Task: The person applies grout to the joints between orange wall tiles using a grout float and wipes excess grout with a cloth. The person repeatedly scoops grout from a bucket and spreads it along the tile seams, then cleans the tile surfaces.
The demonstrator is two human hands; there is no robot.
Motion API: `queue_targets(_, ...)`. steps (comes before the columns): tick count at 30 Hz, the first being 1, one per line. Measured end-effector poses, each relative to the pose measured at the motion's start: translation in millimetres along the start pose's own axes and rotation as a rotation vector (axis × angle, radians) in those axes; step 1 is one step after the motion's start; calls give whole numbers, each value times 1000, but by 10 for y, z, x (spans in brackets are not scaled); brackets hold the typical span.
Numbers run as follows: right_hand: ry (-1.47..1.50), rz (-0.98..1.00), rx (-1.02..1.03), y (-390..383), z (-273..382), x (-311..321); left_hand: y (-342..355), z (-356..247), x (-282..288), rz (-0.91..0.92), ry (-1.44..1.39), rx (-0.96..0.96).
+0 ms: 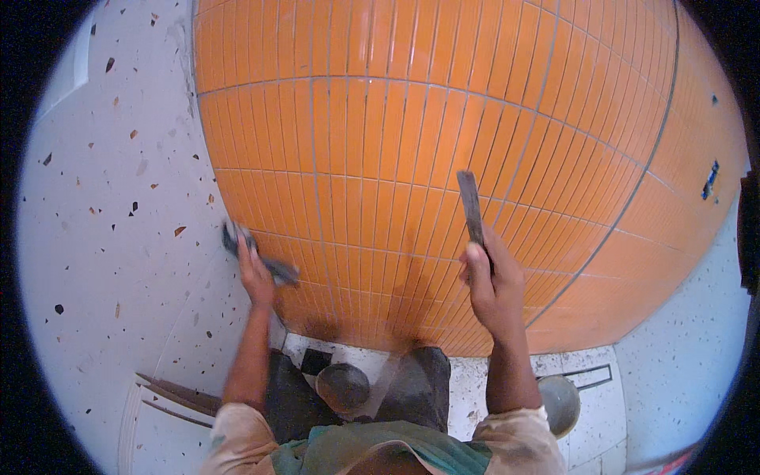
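Note:
A wall of narrow orange tiles (412, 119) with grey joints fills the view ahead of me. My left hand (255, 275) presses a dark grey rag (269, 265) against the tiles at the wall's lower left corner. My right hand (492, 281) is closed around a flat dark scraper (470, 207), its blade pointing up and lying close to the tiles. A darker, wet-looking patch (396, 305) stains the tiles low between my hands.
White speckled terrazzo (111, 237) borders the orange tiles on the left and lower right. On the floor between my knees sits a round grey bowl (343, 386). Another round bowl (559, 404) rests to my right. Thin dark strips (178, 393) lie at the lower left.

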State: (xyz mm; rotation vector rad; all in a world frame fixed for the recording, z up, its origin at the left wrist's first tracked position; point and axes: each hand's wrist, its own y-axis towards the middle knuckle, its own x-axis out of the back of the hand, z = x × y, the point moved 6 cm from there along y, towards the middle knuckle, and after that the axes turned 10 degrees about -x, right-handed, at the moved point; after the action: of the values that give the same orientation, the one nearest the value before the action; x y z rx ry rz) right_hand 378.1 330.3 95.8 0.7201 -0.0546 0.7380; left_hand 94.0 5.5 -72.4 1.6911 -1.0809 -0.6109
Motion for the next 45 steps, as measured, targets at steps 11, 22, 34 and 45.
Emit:
queue_targets(11,-232,-28,58,862,794,-507,-3240,160,64,608,-119,592)
queue_targets(22,-505,188,-75,834,925,-524,-3555,305,-39,501,-227,663)
queue_targets(34,-305,50,-26,965,1240,-424,-3575,379,-61,493,-187,660)
queue_targets(45,-458,120,-150,914,1442,-465,-3543,322,-58,544,-209,698)
